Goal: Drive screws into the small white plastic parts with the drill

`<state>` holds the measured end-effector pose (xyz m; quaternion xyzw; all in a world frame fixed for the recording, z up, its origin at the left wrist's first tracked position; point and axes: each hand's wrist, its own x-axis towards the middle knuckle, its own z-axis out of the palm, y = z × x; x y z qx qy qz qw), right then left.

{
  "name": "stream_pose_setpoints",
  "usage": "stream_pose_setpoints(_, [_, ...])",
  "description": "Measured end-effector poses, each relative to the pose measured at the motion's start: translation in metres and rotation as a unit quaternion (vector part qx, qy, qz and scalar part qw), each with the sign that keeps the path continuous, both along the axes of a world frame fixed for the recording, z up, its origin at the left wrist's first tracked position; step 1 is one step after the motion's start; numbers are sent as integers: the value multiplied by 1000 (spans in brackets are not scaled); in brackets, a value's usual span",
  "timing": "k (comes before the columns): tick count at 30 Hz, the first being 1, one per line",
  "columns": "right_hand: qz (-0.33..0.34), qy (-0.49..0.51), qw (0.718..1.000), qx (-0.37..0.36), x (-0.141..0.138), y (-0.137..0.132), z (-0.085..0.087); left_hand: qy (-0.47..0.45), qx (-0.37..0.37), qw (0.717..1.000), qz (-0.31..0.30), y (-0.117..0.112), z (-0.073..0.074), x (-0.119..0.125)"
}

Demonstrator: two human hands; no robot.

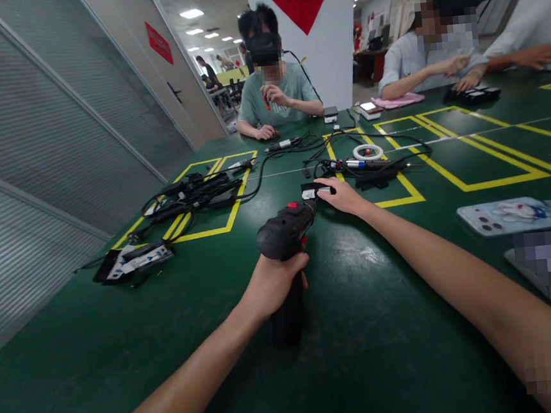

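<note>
My left hand (pixel 273 282) is wrapped around the grip of a black electric screwdriver (pixel 285 231) with a red button on top, held over the green table (pixel 124 348). Its nose points at a small black-and-white part (pixel 313 191) lying on the table. My right hand (pixel 342 194) reaches forward and pinches that part at its right end, steadying it against the tool's tip.
Cables, black tools and a power strip (pixel 138 258) lie at the left inside yellow floor-tape boxes. A white tape ring (pixel 368 152) sits beyond the part. A phone (pixel 508 216) lies at the right. Other people sit at the far side of the table.
</note>
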<state>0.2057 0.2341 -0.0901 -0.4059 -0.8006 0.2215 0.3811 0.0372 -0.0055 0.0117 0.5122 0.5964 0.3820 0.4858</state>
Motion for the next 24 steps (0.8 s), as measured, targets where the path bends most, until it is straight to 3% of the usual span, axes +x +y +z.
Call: stream_pose_setpoints(24, [2,-3,1000,2,1,1,0,-15,0,1000,7,1,-1,-1])
